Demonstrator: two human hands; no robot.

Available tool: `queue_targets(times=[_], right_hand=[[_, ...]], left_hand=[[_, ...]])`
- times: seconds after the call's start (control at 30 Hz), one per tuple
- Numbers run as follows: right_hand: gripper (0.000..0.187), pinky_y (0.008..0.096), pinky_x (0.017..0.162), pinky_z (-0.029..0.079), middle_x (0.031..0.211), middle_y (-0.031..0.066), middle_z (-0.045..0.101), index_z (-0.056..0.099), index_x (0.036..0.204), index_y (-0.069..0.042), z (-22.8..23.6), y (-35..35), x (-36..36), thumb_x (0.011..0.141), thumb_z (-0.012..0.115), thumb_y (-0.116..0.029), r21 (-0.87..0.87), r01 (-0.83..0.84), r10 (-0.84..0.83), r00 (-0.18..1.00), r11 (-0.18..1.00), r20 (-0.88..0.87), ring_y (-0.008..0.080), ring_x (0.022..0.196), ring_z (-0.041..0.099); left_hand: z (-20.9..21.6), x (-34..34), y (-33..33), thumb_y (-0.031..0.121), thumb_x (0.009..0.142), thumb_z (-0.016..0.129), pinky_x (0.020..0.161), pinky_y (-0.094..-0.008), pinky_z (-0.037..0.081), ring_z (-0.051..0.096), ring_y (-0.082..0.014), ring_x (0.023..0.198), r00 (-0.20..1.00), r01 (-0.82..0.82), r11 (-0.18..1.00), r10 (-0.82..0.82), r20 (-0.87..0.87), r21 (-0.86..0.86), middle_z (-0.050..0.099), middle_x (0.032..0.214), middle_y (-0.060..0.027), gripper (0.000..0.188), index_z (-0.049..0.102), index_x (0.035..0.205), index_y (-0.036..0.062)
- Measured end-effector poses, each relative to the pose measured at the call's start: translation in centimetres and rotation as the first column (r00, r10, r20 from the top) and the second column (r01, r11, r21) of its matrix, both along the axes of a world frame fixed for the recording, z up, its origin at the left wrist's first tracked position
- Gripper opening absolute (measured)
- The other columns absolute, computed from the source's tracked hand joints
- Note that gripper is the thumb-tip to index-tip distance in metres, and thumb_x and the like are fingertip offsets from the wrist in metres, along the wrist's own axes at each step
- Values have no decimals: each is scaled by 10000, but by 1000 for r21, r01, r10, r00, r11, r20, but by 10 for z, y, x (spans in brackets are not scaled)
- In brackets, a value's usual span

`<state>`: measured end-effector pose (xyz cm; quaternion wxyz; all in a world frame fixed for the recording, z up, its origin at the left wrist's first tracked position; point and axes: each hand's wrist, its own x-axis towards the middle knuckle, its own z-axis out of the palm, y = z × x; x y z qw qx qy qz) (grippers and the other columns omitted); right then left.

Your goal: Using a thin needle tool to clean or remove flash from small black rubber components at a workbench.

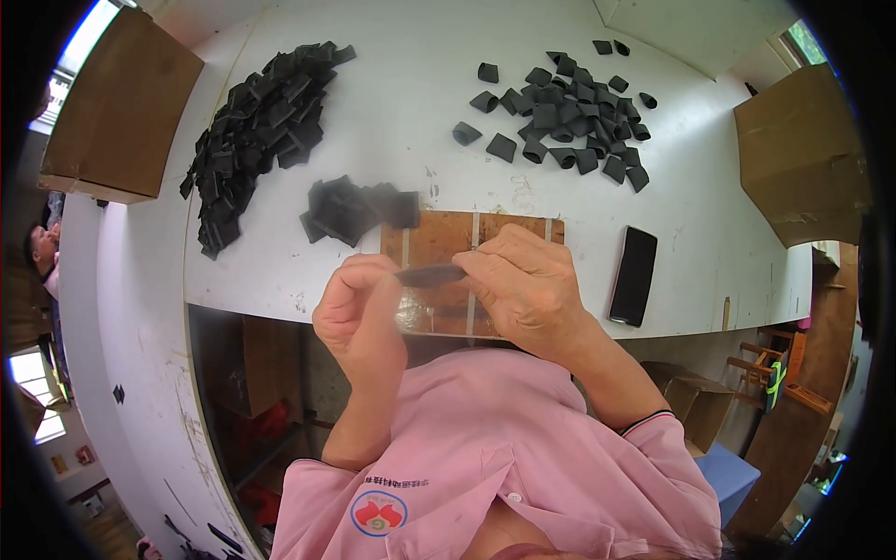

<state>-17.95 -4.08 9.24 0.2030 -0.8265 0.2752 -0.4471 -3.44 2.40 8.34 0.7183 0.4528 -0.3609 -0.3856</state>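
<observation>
Between my two hands a thin dark strip of black material (431,275) is held up over a brown board (439,238). My left hand (359,303) pinches its left end, and my right hand (523,285) pinches the right end. The fingertips cover both ends, so the piece's full shape is hidden. Just beyond the board lies a small heap of flat black pieces (350,210), partly at the board's far left corner. Light-coloured strips run across the board.
A long pile of flat black pieces (261,131) covers the far left. Black tube-like pieces (569,112) are scattered at the far right. A dark phone (634,277) lies right of the board. Cardboard boxes stand at left (126,103) and right (803,149) on the white table (401,103).
</observation>
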Motion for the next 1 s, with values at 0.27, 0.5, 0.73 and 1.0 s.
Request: queue_targets(times=[0.27,0.5,0.73,1.0], right_hand=[[183,284,428,392,647,67,520,582,770,4,-10,-1,-2,596,626,38,-29,-11,8,995,1000,-104,211,538,504],[171,290,443,381,632,34,463,523,691,-45,-6,1,-2,609,661,-103,-52,39,-44,994,998,-100,177,553,466],[134,291,450,380,639,46,462,524,679,-41,-3,4,1,622,643,-65,-72,26,-32,996,997,-83,185,564,474],[116,226,470,372,614,28,509,578,723,-13,21,-24,-13,790,564,-107,485,-230,121,962,844,245,116,569,478]], left_hand=[[9,-14,-7,-20,744,549,709,-242,391,490,-135,755,982,-44,999,48,181,-29,548,831,-86,83,549,826,-26],[9,-3,-17,11,724,645,631,-225,376,492,-142,734,828,126,992,-95,552,-18,561,796,-82,132,602,842,-30],[-9,0,-20,23,719,657,558,-219,369,487,-143,657,833,121,971,13,553,-205,556,726,-72,112,615,817,-11],[-43,11,-38,14,779,577,580,-219,387,497,-140,685,851,58,986,34,523,-159,551,778,-76,130,599,907,1]])
